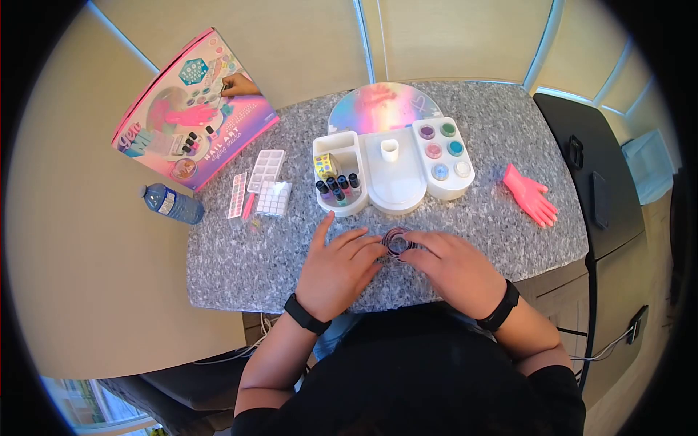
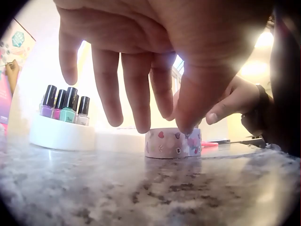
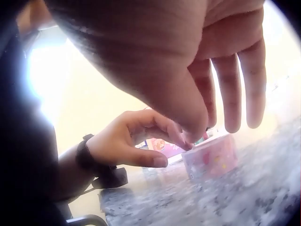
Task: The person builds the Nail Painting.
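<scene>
A small roll of printed sticker tape (image 2: 167, 143) stands on the speckled tabletop, pale pink with hearts on its side. From above, the roll (image 1: 397, 243) shows concentric rings. My left hand (image 1: 340, 265) holds its left side with thumb and index finger, the other fingers extended. On the opposite side, my right hand (image 1: 454, 269) pinches the rim between thumb and index finger. In the right wrist view, the right thumb (image 3: 193, 125) meets the top of the roll (image 3: 211, 157), while the left hand (image 3: 136, 139) reaches in from the left. Fingers partly hide the roll.
Beyond the hands is a white organizer (image 1: 396, 200) with nail polish bottles (image 1: 338, 189) and glitter pots (image 1: 440, 150). A pink hand form (image 1: 529, 195) lies right. Left are a water bottle (image 1: 173, 203), white trays (image 1: 267, 171) and a nail art box (image 1: 193, 112).
</scene>
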A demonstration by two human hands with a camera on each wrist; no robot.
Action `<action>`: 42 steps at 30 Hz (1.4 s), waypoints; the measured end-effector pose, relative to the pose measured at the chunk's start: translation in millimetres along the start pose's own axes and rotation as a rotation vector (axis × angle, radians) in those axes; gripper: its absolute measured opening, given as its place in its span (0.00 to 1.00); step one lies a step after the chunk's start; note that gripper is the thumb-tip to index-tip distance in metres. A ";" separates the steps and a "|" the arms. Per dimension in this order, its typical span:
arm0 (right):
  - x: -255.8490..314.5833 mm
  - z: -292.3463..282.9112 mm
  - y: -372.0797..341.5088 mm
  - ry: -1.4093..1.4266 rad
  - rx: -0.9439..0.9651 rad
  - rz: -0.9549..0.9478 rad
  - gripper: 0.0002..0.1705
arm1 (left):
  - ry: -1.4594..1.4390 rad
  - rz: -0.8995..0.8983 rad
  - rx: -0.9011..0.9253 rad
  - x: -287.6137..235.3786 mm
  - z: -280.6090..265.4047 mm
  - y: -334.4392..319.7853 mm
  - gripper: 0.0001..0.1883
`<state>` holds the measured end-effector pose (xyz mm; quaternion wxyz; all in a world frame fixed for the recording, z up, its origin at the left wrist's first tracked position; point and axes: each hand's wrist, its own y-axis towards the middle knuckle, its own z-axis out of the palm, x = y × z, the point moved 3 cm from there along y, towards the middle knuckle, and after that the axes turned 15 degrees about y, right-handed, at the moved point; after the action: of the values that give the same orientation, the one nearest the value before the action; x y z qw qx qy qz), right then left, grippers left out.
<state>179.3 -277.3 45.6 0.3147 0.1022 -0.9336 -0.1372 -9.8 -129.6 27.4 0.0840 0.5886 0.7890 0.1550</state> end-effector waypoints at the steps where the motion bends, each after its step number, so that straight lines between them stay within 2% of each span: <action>1: -3.3 0.6 -0.6 0.033 -0.008 0.018 0.22 | -0.005 -0.009 0.004 -0.2 -0.1 0.1 0.15; 6: -10.6 2.0 1.1 0.045 -0.039 0.089 0.24 | 0.003 -0.036 -0.014 -5.9 -4.1 8.3 0.18; 14: -16.0 5.6 10.1 0.050 -0.034 0.208 0.18 | -0.042 -0.043 0.076 -18.7 1.3 14.4 0.16; 18: -11.5 0.8 13.9 0.146 0.036 0.211 0.15 | -0.035 -0.062 0.075 -17.0 3.2 14.5 0.13; 20: -10.4 -1.8 17.8 0.272 -0.015 0.064 0.18 | -0.177 -0.082 0.031 -11.2 -1.6 13.8 0.12; 21: -9.2 -4.7 20.7 0.271 -0.015 0.063 0.18 | -0.177 -0.081 0.030 -8.6 -3.8 13.6 0.12; 23: -4.5 -13.9 30.2 0.464 -0.101 0.114 0.24 | -0.225 -0.162 -0.095 -1.2 -12.6 13.0 0.11; 24: -3.4 -15.2 35.5 0.465 -0.100 0.112 0.24 | -0.224 -0.163 -0.096 -1.0 -15.7 12.7 0.11; 26: -3.3 -17.5 47.6 0.718 -0.171 0.127 0.29 | -0.337 -0.316 -0.196 3.9 -22.5 10.1 0.10; 27: -3.9 -16.0 55.2 0.717 -0.169 0.125 0.29 | -0.336 -0.317 -0.198 5.3 -23.0 9.8 0.10; 29: -1.3 -16.0 70.8 0.637 -0.278 -0.063 0.30 | -0.384 -0.388 -0.284 11.6 -24.6 7.8 0.10; 30: 0.9 -17.4 78.3 0.635 -0.278 -0.065 0.30 | -0.383 -0.386 -0.287 14.1 -22.4 6.3 0.10; 32: 2.5 -20.0 94.4 0.732 -0.231 0.032 0.33 | -0.553 -0.531 -0.344 24.0 -16.5 1.3 0.13; 34: -4.9 -25.3 111.6 0.751 -0.254 -0.013 0.34 | -0.653 -0.560 -0.370 31.5 -17.5 4.0 0.16; 37: -16.7 -41.8 133.0 0.456 -0.364 -0.060 0.35 | -0.827 -0.637 -0.390 44.5 -13.4 1.0 0.22; 39: -31.4 -40.8 148.1 0.466 -0.358 -0.052 0.35 | -0.901 -0.689 -0.395 53.0 -7.0 -1.2 0.26; 42: -52.8 -30.2 170.9 0.483 -0.296 0.015 0.35 | -0.971 -0.773 -0.303 62.9 9.0 -2.7 0.31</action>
<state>221.3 -107.5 93.9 0.5407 0.0779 -0.8021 -0.2415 -27.8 -68.9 21.1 0.5643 0.2462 0.7857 -0.0612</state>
